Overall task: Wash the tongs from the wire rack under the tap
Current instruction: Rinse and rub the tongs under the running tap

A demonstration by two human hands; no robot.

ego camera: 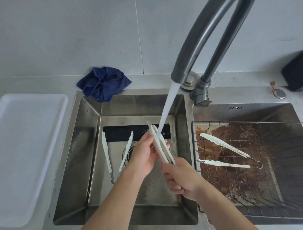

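At far left lies one white tray (23,152); one blue cloth (103,83) sits upper centre. Three tongs show: one (117,153) in the left basin, one (161,145) under the tap (204,38) stream, gripped by left hand (144,158) and right hand (181,178), one (226,151) on the rack (297,176) at right.

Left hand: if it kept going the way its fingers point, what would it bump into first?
The left hand already touches the tongs it is washing. Going on up and right, it would probably meet the water stream next, then the sink's right wall, though depth is hard to judge.
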